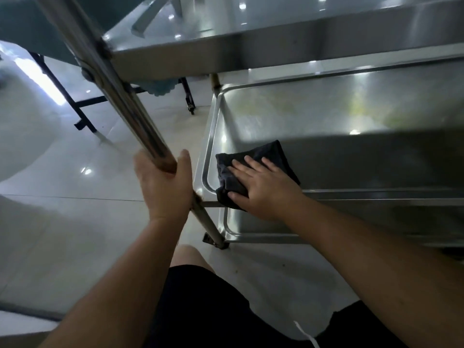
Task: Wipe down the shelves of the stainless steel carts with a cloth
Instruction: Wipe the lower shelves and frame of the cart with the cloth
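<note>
Your left hand [163, 183] grips the cart's upright steel post [118, 89] at centre frame, fingers curled round it. Your right hand [263, 187] lies flat, fingers straight, pressing the dark cloth [253, 156] into the near left corner of the middle shelf [326, 116], right of centre, below the top shelf [276, 38].

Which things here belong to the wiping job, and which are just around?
Job: dark cloth; middle shelf; right hand pressing cloth; left hand gripping cart post.
Around: black-framed stand; blue fabric; tiled floor.
</note>
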Demonstrator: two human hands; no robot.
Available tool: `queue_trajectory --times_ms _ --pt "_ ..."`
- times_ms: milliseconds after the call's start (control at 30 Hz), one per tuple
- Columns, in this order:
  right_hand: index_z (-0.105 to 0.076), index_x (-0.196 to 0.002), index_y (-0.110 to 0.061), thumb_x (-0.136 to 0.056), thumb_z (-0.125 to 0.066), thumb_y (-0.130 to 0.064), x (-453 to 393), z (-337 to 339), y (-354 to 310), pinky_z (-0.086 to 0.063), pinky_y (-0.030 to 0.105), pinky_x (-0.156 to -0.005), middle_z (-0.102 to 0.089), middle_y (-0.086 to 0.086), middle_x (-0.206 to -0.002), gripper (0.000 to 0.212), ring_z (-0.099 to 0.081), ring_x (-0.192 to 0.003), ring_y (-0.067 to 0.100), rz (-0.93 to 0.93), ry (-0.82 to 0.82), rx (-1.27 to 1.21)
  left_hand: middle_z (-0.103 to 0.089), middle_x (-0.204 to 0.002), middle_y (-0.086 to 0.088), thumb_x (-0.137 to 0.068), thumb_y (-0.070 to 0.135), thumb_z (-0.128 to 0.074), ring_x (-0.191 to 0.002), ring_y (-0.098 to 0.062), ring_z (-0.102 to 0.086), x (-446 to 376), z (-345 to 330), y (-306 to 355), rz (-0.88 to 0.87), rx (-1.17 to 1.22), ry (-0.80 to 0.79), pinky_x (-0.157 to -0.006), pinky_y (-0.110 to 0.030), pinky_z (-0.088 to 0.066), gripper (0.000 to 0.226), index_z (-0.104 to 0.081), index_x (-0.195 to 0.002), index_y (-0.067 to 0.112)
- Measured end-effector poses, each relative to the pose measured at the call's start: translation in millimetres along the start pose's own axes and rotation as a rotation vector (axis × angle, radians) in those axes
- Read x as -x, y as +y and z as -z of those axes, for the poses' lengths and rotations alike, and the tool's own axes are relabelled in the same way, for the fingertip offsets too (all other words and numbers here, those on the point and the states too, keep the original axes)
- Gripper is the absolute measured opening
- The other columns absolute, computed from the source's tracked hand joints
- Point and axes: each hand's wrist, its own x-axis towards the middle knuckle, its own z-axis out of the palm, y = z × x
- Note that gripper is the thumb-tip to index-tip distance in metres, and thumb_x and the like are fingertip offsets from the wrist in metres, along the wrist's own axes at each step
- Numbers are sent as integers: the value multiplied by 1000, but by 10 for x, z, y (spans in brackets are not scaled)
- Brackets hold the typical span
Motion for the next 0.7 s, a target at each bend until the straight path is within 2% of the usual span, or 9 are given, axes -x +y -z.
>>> queue_trajectory --times_ms 100,133,200,333,400,467,533,600,700 --pt "-9 -165 -35 -96 -14 -73 166 39 251 5 42 -129 -3 -18 -172 79 6 -159 6 -30 14 -8 -39 -104 -4 -90 36 -70 -82 -13 -41 424 10 -219 -75 -20 96 -75 -30 -41 37 -40 -104 18" --pt "-9 -165 -35 -95 -12 -73 234 57 346 5 42 -129 -3 -17 -172 80 5 -159 7 -41 20 -4 -40 -102 -4 -90 33 -67 -81 -13 -40 600 -29 -271 -65 -27 72 -75 -30 -41 34 -39 -103 17" --pt "-10 -165 -35 -93 -9 -73 379 95 540 4 41 -129 -4 -18 -172 82 4 -159 7 -69 33 6 -44 -98 -5 -90 28 -63 -80 -13 -45 917 -165 -265 -80 -41 -108 -74 -34 -45 27 -38 -100 24" --pt "-12 -166 -36 -92 -6 -73 698 183 977 4 39 -128 -5 -19 -172 83 2 -159 6 -144 57 11 -43 -99 7 -94 22 -62 -84 -10 -44 1152 -619 23 -408 -152 -400 -75 -28 -44 23 -43 -106 27" --pt "-13 -166 -37 -92 -6 -73 876 234 1219 5 38 -128 -6 -20 -172 83 2 -159 6 -183 66 0 -42 -106 12 -96 35 -57 -92 -9 -48 1171 -891 256 -411 -177 -502 -79 -34 -51 25 -43 -115 31" --pt "-13 -165 -38 -90 -5 -74 1042 284 1450 4 37 -128 -6 -20 -172 84 1 -159 7 -221 72 20 -40 -115 14 -95 45 -50 -103 -10 -48 1198 -1155 451 -388 -193 -577 -91 -39 -51 33 -41 -124 32" --pt "-10 -165 -40 -89 -3 -75 1182 342 1664 5 37 -127 -3 -21 -171 85 3 -159 6 -255 58 29 -38 -123 12 -96 45 -48 -115 -9 -43 1249 -1408 602 -418 -206 -626 -105 -38 -40 43 -40 -135 28" --pt "-6 -165 -40 -87 -1 -76 1308 402 1870 6 37 -127 2 -24 -171 86 8 -158 4 -288 37 23 -39 -134 7 -99 44 -46 -127 -14 -39 1298 -1634 736 -413 -239 -687 -109 -34 -26 50 -38 -144 26" --pt "-2 -165 -40 -85 1 -78 1501 492 2184 5 39 -128 6 -25 -170 89 11 -157 3 -332 8 37 -37 -146 2 -101 42 -45 -140 -20 -34 1381 -1898 900 -400 -303 -750 -110 -35 -25 52 -37 -150 26"
